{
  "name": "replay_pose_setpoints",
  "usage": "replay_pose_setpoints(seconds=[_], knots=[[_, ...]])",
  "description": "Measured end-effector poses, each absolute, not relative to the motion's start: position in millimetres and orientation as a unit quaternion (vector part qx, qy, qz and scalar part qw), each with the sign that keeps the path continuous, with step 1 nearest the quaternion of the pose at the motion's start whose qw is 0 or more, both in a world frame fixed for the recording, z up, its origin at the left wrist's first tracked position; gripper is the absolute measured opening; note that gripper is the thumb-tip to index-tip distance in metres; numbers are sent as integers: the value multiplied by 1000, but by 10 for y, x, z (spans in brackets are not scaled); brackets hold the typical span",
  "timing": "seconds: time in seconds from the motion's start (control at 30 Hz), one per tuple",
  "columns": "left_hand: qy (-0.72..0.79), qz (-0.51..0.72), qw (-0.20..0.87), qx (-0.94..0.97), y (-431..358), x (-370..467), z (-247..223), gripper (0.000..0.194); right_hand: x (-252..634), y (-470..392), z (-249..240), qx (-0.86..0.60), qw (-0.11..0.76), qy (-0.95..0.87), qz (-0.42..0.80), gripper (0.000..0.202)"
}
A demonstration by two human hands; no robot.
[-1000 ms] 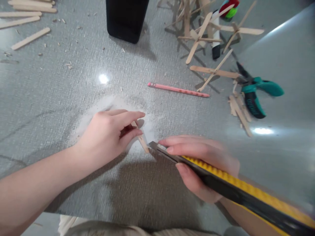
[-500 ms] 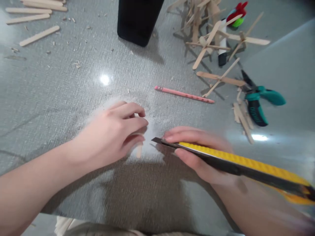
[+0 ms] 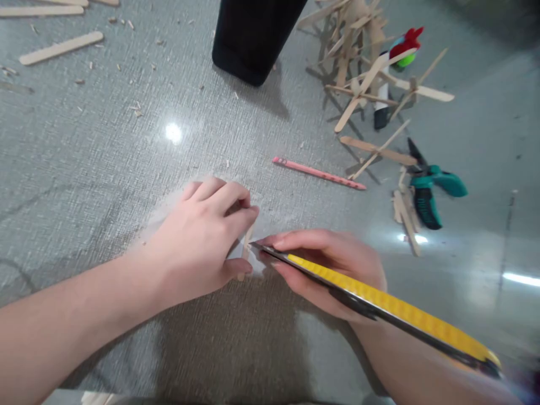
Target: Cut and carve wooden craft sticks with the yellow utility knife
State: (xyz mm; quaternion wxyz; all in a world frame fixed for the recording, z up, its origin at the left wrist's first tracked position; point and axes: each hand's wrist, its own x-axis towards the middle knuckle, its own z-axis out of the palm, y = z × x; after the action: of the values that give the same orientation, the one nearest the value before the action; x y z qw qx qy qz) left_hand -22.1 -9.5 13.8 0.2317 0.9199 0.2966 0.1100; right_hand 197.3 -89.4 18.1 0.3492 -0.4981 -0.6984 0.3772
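Observation:
My left hand (image 3: 206, 230) presses a small wooden stick (image 3: 247, 242) against the grey table, thumb at its near end and a fingertip at its far end. Closed round a yellow and black utility knife (image 3: 358, 287), my right hand (image 3: 329, 264) is just to the right. The knife's blade tip points left and is at the stick's edge; whether it cuts in cannot be seen. A pink pencil (image 3: 318, 172) lies beyond the right hand.
A black box-like object (image 3: 255, 42) stands at the top centre. Joined sticks (image 3: 358, 93), a marker (image 3: 382, 107) and green-handled pliers (image 3: 427, 194) lie at the right. Loose sticks (image 3: 61, 48) and shavings lie upper left on the table (image 3: 105, 163).
My right hand has brought the knife left, its tip now at the stick. The stick shows more between my left thumb and fingers, slightly tilted. The view has shifted a little.

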Motion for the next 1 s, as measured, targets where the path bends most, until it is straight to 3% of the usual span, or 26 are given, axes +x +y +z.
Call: replay_pose_setpoints(seconds=[0.77,1.0], knots=[[300,109,252,913,-70,-197,137,39,2039,-825,170,-427,310,-777,343,18],[307,110,252,911,-83,-189,139,28,2016,-844,247,-435,267,-791,338,27]])
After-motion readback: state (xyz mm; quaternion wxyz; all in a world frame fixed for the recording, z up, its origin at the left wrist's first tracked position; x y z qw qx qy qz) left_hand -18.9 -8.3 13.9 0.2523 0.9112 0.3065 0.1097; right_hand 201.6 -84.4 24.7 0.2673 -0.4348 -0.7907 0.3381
